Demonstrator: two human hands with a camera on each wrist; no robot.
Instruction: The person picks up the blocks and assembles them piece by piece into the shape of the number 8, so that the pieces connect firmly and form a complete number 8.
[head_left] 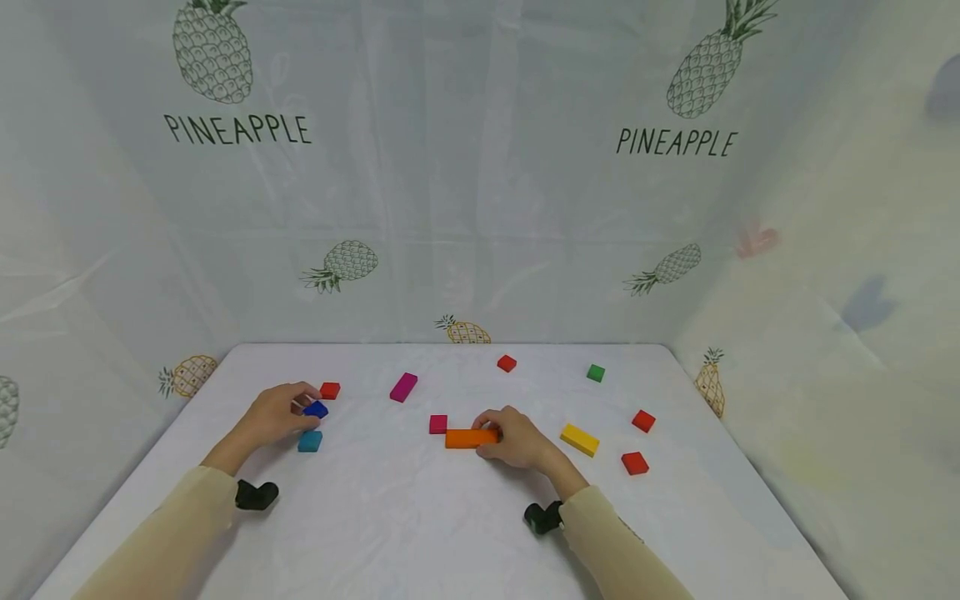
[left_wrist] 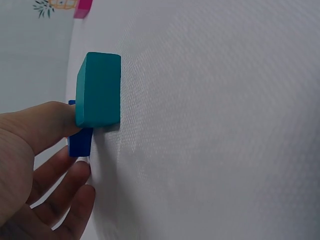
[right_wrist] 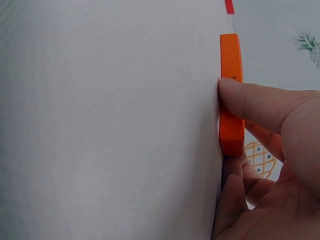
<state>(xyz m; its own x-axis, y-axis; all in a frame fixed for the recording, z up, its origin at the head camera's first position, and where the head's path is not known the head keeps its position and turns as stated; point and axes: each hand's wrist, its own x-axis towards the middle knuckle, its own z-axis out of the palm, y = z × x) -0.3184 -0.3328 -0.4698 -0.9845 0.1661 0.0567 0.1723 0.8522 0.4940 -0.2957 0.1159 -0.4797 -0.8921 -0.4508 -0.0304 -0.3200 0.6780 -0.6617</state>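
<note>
On the left side of the table, my left hand (head_left: 279, 414) pinches a small blue block (head_left: 316, 409) between thumb and fingers. A teal block (left_wrist: 102, 90) lies just nearer than the blue one and hides part of it in the left wrist view. Just beyond the blue block is a red block (head_left: 330, 390). Near the middle, my right hand (head_left: 517, 439) grips the right end of a long orange block (head_left: 465, 439), thumb on the near side (right_wrist: 231, 127). A crimson square block (head_left: 438, 424) sits against or close behind the orange block's left end.
A magenta block (head_left: 403, 387) lies left of centre. Farther back are a red block (head_left: 507, 363) and a green block (head_left: 596, 373). Right of my right hand lie a yellow block (head_left: 580, 440) and two red blocks, one farther (head_left: 643, 421) and one nearer (head_left: 634, 463). Pineapple-print sheeting (head_left: 465, 167) surrounds the table.
</note>
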